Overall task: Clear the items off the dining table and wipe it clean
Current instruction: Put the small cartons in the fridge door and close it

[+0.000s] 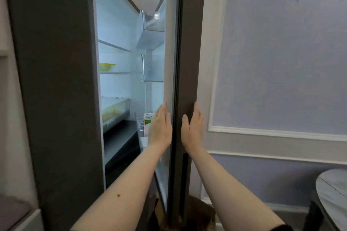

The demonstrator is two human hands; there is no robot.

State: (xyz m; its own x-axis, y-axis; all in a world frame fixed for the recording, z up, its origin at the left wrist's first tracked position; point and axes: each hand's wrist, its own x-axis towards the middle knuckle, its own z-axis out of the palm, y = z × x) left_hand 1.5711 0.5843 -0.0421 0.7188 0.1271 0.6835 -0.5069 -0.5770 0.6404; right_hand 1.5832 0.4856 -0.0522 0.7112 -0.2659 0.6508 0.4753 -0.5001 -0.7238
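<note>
I face a dark grey fridge whose right door (pixel 189 43) stands partly open, lit inside. My left hand (pixel 159 127) is flat with straight fingers against the door's inner side. My right hand (pixel 193 129) lies flat on the door's outer face, fingers straight, thumb apart. A white and green carton (pixel 147 122) stands in the lower door bin, partly hidden behind my left hand. The rounded edge of the dining table (pixel 332 189), pale grey, shows at the bottom right.
The fridge's closed left door (pixel 56 80) fills the left. Inside are glass shelves, a yellow-green bowl (pixel 106 66) and a drawer with yellow produce (pixel 114 111). A lilac panelled wall (pixel 281 62) is on the right. A dark chair (pixel 313 215) stands by the table.
</note>
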